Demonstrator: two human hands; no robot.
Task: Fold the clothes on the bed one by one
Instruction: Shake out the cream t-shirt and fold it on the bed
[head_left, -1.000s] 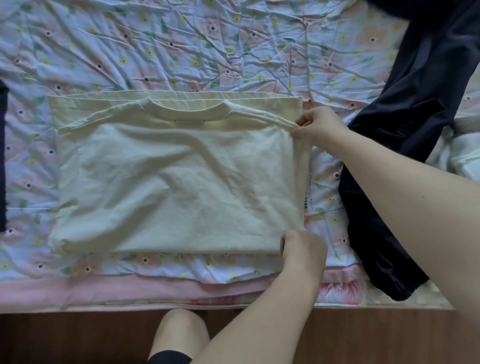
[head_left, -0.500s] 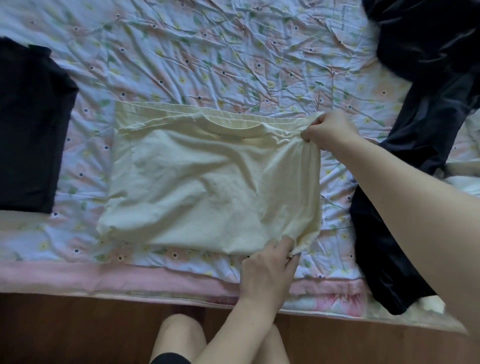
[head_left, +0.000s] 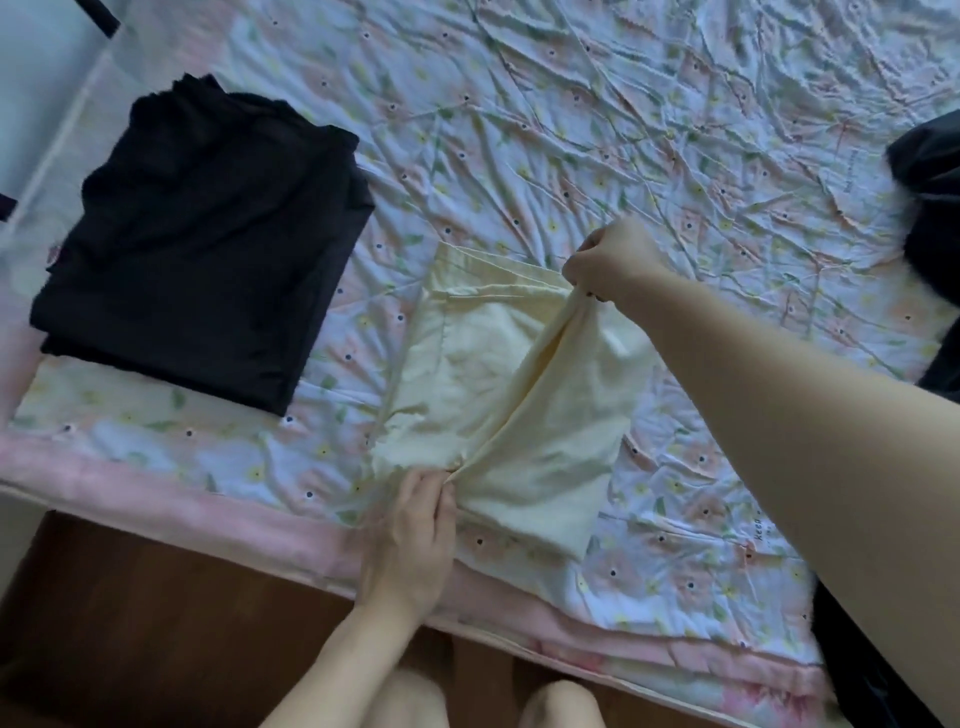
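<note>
Cream shirt, mid-fold: right hand and left hand each pinch its lifted edge; risk, uneven pull skews the layers beneath.

A bedroom in a home. Shown by a bed spread with a wrinkled quilted cover printed with small flowers and bordered in pink along the near edge, dark wooden floor below that edge, a folded black garment near the bed's left edge, a cream shirt by the near edge, bare knees against the floor.
</note>
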